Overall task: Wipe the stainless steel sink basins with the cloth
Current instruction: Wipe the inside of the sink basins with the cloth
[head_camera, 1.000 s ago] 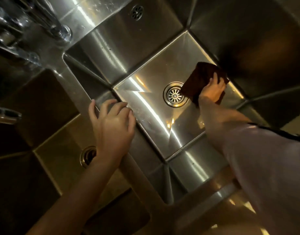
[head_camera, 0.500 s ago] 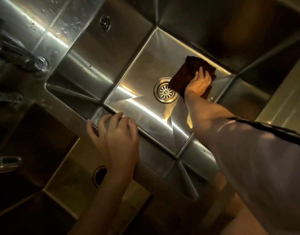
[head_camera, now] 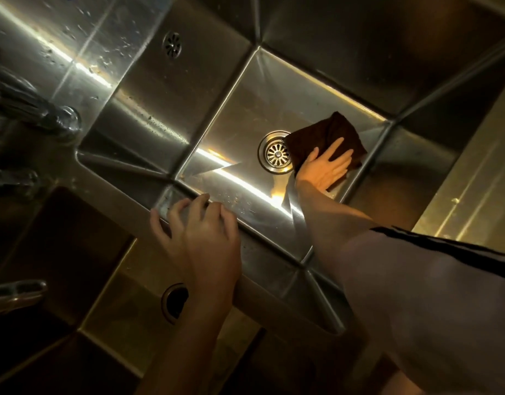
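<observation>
A dark brown cloth [head_camera: 325, 135] lies flat on the floor of the right steel basin [head_camera: 245, 109], just right of the round drain strainer [head_camera: 277, 153]. My right hand [head_camera: 325, 166] presses on the cloth with straight, spread fingers. My left hand [head_camera: 200, 232] rests on the divider [head_camera: 123, 195] between the two basins, fingers loosely bent over its edge. The left basin [head_camera: 125, 303] lies in shadow with its own drain hole [head_camera: 174, 302].
A tap and its handles [head_camera: 31, 109] stand at the upper left, with another lever [head_camera: 16, 292] over the left basin. An overflow grille [head_camera: 172, 44] sits in the right basin's back wall. A steel draining surface [head_camera: 479, 172] runs along the right.
The view has shifted. My right hand has flattened on the cloth and slid it towards the basin's right side, next to the drain. My left hand stays on the divider.
</observation>
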A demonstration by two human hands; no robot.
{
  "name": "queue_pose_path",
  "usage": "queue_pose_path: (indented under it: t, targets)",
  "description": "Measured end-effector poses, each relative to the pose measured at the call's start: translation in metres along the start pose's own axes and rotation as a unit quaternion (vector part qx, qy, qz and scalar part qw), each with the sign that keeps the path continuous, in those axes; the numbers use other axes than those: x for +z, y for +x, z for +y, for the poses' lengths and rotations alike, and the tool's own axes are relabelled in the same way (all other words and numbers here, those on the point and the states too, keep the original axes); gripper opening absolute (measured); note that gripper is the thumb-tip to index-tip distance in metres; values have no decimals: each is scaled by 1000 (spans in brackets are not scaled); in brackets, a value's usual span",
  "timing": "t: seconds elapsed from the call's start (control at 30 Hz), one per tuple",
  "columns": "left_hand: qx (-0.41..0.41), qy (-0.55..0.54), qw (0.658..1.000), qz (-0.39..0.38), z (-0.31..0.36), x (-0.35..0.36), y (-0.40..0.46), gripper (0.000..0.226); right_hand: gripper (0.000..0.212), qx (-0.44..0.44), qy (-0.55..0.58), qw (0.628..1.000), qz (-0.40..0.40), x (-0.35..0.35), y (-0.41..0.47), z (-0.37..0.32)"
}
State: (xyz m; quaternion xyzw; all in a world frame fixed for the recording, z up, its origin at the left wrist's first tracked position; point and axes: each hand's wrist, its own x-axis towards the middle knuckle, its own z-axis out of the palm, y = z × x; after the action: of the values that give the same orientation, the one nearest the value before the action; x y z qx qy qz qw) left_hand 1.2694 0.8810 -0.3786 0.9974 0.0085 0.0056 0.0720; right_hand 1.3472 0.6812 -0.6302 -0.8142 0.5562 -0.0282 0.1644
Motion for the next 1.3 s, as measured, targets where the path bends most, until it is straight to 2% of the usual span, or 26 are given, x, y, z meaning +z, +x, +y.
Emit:
queue_pose_path:
  t: [0.13, 0.2, 0.4, 0.57, 0.7, 0.9, 1.2, 1.3]
  targets:
    - [2, -1, 1000, -4, 0, -1, 1, 23, 67, -122, -91, 985, -77, -15, -1, 7]
    - [4, -4, 1000, -5, 1, -2, 0, 25, 64, -149, -122, 974, -116, -11, 6, 11]
    - [5, -3, 1000, 0, 0, -1, -1, 22, 65, -150, -132, 973, -116, -11, 49, 4]
    - [8, -5, 1000, -1, 0, -1, 0, 22, 66, -110, -120, 980, -115, -18, 96, -4]
    - [6, -7, 1000, 5, 0, 0, 0, 21, 58, -112, -89, 986, -83, -13, 71, 4]
    - [6, -4, 1000, -6, 0, -2, 0, 23, 55, -70, -61, 993, -76, -3, -5, 28]
    - [12, -8, 1000, -3, 2, -2, 0, 21, 59, -52, -58, 992, -97, -17, 83, -2]
    - [10, -2, 1000, -4, 0, -1, 0, 21, 57, -59, -56, 993, -91, -20, 85, 4]
